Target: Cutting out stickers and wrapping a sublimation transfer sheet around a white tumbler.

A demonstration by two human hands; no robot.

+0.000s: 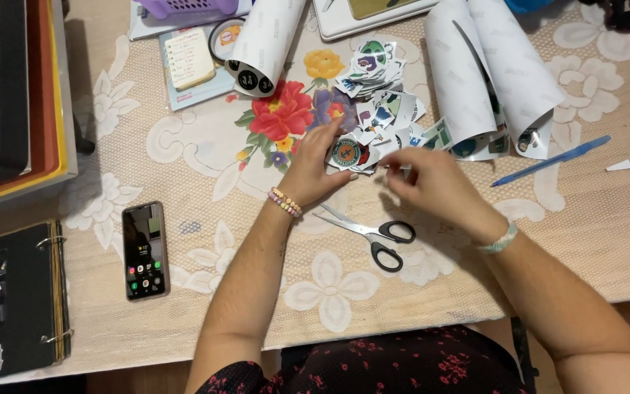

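Observation:
A heap of small cut-out stickers (377,87) lies on the flowered tablecloth (205,146). My left hand (313,166) rests at the heap's near edge, its fingers on a small stack topped by a round sticker (346,152). My right hand (432,184) hovers just right of that stack, fingertips pinched together near a small sticker; the frame is too blurred to show whether it grips one. Black-handled scissors (377,235) lie on the cloth just below both hands, blades pointing left.
A phone (145,249) lies at the left, a ring binder (12,299) at the table's left corner. Rolled white sheets (501,73) and another roll (265,44) lie behind the heap. A blue pen (552,160) lies at right, stacked trays (16,95) at far left.

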